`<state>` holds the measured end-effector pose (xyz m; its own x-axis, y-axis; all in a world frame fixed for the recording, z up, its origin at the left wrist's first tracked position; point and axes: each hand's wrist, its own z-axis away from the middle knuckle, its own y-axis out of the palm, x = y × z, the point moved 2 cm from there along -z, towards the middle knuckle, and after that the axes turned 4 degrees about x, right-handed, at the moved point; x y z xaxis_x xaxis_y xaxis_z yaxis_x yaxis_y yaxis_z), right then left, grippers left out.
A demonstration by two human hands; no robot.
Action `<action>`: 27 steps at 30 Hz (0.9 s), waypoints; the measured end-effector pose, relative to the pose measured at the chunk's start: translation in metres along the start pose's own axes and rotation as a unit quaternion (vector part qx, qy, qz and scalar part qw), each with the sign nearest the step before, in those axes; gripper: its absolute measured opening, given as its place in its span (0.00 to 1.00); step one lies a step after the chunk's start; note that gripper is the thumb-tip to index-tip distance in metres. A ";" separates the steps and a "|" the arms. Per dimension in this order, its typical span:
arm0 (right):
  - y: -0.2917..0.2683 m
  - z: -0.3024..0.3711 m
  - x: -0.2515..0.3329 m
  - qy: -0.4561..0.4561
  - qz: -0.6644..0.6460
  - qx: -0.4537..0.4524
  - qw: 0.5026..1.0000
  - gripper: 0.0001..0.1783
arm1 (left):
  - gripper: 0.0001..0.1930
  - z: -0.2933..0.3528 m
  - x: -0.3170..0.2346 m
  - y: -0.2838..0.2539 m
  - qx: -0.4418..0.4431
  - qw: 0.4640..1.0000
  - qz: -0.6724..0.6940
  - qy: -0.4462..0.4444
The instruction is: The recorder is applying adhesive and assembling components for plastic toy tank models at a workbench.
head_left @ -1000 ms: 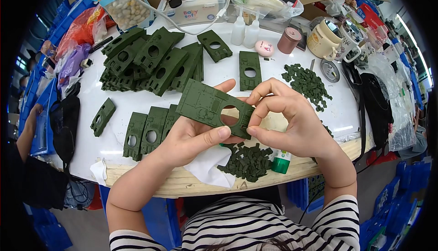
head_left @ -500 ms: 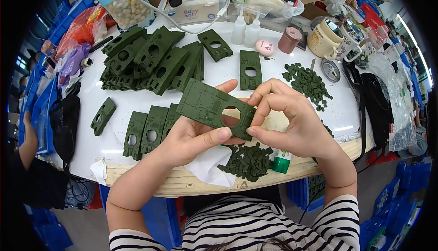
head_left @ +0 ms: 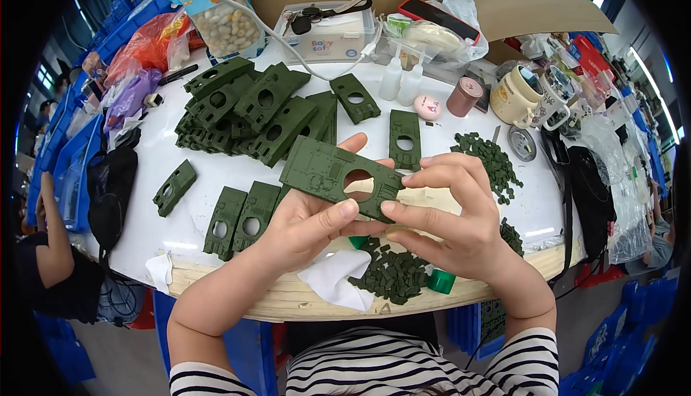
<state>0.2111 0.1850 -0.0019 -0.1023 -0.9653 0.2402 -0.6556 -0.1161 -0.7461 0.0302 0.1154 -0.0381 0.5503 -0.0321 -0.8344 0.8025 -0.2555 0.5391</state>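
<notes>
My left hand (head_left: 299,229) holds a dark green plastic toy tank hull (head_left: 315,171) with a round hole, thumb on top and fingers beneath. At the hull's right end are the fingers of my right hand (head_left: 461,216), closed against its edge; whether a small part is between them is hidden. Below the hands lies a heap of tiny green blocks (head_left: 392,275), with a white cloth (head_left: 335,281) at its left and a green cap (head_left: 440,281) at its right. More hulls (head_left: 224,216) lie in a row left of my left hand.
A pile of hulls (head_left: 270,104) fills the back left. Single hulls lie at left (head_left: 175,187) and behind my hands (head_left: 405,137). Further right are another block heap (head_left: 486,162), two white bottles (head_left: 391,79), a pink tin (head_left: 464,97) and mugs (head_left: 515,97).
The view has shifted, so the table things sit lower and farther right. My right fingers have moved from a pinch at the hull's end to a straighter grip along its edge.
</notes>
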 end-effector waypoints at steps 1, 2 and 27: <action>-0.001 0.000 0.000 0.000 -0.006 0.000 1.000 0.21 | 0.37 0.000 0.000 0.000 -0.001 1.000 0.000 0.003; -0.003 -0.001 0.001 -0.001 -0.012 0.001 1.000 0.21 | 0.37 0.000 0.000 0.000 0.003 1.000 -0.001 0.003; -0.005 -0.002 -0.012 -0.021 0.005 -0.079 0.997 0.05 | 0.22 0.181 -0.099 -0.117 -0.340 0.784 -0.501 -0.137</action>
<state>0.2143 0.1979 -0.0001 -0.0800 -0.9757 0.2041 -0.7653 -0.0711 -0.6398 -0.1605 -0.0267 -0.0392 -0.4305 -0.3751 -0.8209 0.7886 0.2861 -0.5443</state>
